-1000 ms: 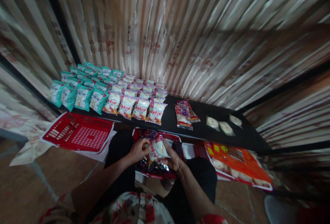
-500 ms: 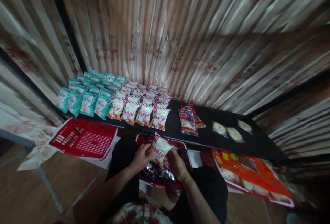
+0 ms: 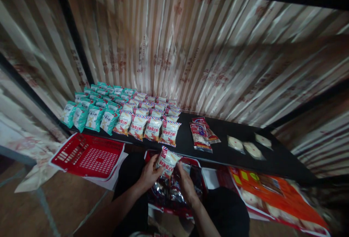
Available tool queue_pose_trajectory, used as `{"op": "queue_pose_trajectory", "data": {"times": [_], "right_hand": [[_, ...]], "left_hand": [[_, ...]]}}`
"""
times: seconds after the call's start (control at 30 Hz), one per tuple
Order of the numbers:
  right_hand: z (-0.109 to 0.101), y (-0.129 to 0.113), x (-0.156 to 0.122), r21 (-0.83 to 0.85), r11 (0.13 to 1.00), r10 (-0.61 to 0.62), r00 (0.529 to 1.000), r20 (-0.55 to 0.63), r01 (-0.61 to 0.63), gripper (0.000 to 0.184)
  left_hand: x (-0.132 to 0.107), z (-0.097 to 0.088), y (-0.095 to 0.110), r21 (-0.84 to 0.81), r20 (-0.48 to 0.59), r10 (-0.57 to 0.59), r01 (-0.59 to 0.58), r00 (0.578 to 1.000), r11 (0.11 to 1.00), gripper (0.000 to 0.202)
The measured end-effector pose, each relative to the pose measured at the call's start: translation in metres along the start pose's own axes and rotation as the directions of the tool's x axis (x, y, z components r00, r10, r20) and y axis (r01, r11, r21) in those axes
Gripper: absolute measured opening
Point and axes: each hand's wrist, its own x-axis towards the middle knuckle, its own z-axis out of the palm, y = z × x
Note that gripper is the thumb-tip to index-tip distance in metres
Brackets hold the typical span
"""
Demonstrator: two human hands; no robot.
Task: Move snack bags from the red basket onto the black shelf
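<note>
A white snack bag [image 3: 167, 161] with red lettering and a striped top edge is held up between my hands, tilted, just in front of the shelf. My left hand [image 3: 150, 173] grips its left side, thumb across the front. Against the bag's right edge is my right hand [image 3: 187, 183], fingers closed on that side and partly hidden. Beneath them sits a red basket [image 3: 200, 164] of dark, shiny packets. On the black shelf [image 3: 184, 140], matching white bags [image 3: 169, 132] stand in rows beside rows of teal snack bags [image 3: 94, 117].
Red-and-clear packets [image 3: 201, 135] and several round pale packets [image 3: 236, 144] lie on the shelf's right part. An empty red basket [image 3: 95, 157] is at lower left. Orange packaging [image 3: 275, 189] fills another basket at lower right. A striped curtain [image 3: 169, 47] hangs behind; a dark bar crosses above.
The view has tilted up slightly, so the shelf appears lower. The held snack bag has turned a little, and my right hand has shifted along its right edge.
</note>
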Motion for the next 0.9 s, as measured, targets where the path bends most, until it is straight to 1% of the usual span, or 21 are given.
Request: {"op": "queue_pose_trajectory", "data": {"times": [0.07,0.1,0.23,0.37,0.5,0.6,0.67,0.77,0.9], "right_hand": [[0.006,-0.003,-0.003,-0.045,0.992,-0.122,0.988,-0.093,0.118,0.048],[0.008,-0.004,-0.003,-0.073,0.984,-0.170,0.979,-0.109,0.162,0.046],[0.015,-0.008,0.000,-0.124,0.959,-0.263,0.962,-0.070,0.253,0.044],[0.019,-0.009,0.005,-0.122,0.950,-0.296,0.953,-0.068,0.286,0.044],[0.019,-0.010,0.009,-0.130,0.955,-0.275,0.960,-0.044,0.268,0.050],[0.017,-0.012,0.010,-0.140,0.954,-0.270,0.963,-0.020,0.265,0.047],[0.016,-0.015,0.011,-0.144,0.949,-0.289,0.956,-0.043,0.281,0.045],[0.016,-0.021,0.014,-0.173,0.937,-0.323,0.941,-0.103,0.303,0.047],[0.017,-0.031,0.021,-0.200,0.913,-0.385,0.913,-0.136,0.355,0.048]], "left_hand": [[0.001,-0.001,0.001,0.034,-0.009,0.005,-0.004,1.000,0.999,0.046],[0.002,-0.002,0.001,0.039,-0.016,0.014,-0.013,1.000,0.999,0.043],[0.004,-0.003,0.002,0.036,-0.036,0.050,-0.049,0.998,0.998,0.038],[0.007,-0.004,0.007,0.044,-0.038,0.059,-0.057,0.998,0.997,0.036],[0.010,-0.003,0.012,0.049,-0.033,0.058,-0.057,0.998,0.997,0.035],[0.015,0.000,0.011,0.060,-0.032,0.072,-0.070,0.997,0.996,0.035],[0.018,0.002,0.010,0.089,-0.034,0.075,-0.072,0.997,0.993,0.037],[0.024,0.005,0.012,0.131,-0.040,0.066,-0.060,0.997,0.990,0.040],[0.033,0.007,0.021,0.214,-0.088,0.071,-0.051,0.994,0.976,0.041]]}}
